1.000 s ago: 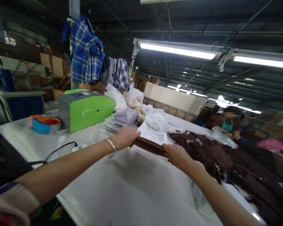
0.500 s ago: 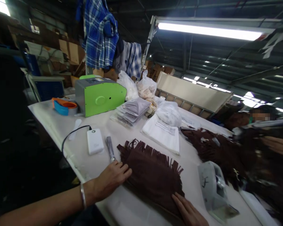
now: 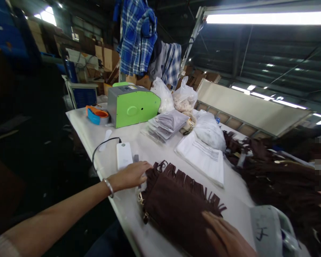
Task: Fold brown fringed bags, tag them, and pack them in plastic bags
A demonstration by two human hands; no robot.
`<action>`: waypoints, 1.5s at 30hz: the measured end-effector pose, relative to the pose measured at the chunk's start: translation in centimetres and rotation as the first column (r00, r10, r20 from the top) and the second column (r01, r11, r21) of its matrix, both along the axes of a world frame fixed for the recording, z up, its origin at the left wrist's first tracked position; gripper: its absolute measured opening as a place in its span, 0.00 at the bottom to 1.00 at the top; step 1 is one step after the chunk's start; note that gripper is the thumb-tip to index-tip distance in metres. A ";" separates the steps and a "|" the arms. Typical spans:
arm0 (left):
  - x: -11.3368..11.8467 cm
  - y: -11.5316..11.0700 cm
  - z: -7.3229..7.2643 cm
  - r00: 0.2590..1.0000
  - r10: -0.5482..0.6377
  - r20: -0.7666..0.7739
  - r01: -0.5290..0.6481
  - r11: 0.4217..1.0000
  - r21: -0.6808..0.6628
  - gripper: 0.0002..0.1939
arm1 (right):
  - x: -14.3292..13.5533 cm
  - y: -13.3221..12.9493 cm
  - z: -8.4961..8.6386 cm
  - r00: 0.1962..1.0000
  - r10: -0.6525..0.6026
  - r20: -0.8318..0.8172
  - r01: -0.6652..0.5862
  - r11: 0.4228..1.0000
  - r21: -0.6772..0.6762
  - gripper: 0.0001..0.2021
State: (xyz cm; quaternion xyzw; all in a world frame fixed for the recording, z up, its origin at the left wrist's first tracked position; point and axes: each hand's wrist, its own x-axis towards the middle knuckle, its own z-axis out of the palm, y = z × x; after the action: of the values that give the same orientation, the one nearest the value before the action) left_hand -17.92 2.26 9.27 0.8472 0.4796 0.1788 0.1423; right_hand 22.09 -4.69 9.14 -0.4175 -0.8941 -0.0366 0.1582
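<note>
The right hand [image 3: 224,235] rests with fingers outstretched, gripping nothing, on the brown fringed pouch [image 3: 179,207] by the table's [image 3: 144,144] near edge; light, even pressure should steady it. At its left end, the left hand's [image 3: 132,175] grip cannot be told. Fringe is best kept untucked.

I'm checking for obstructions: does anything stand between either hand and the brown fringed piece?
Nothing visible does: the right hand lies over the brown fringed piece, and the left hand is right at its fringed corner.
</note>
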 end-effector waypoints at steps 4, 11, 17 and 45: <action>2.0 2.2 -0.2 0.983 -0.112 -0.145 0.102 0.992 -0.076 0.33 | -11.6 4.9 1.0 0.992 -0.103 -0.072 0.100 0.994 -0.047 0.21; 3.8 2.9 0.2 0.968 -0.105 -0.230 0.085 0.992 -0.096 0.11 | -15.1 7.8 -3.8 0.983 -0.152 0.104 0.177 0.937 -0.301 0.27; 5.0 4.2 0.2 0.991 -0.108 -0.080 0.081 0.953 -0.291 0.07 | -12.3 7.5 -3.6 0.951 -0.241 0.195 0.295 0.894 -0.337 0.28; 8.4 2.4 -0.7 0.972 0.044 0.230 0.119 0.754 -0.646 0.16 | -11.1 6.7 -3.6 0.898 -0.311 -0.311 0.190 0.912 -0.365 0.23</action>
State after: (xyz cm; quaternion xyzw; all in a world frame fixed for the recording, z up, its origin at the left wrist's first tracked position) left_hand -9.49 4.69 8.54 0.7265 0.4747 0.0938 0.4879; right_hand 10.98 2.01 5.54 -0.5502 -0.7808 0.1686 0.2433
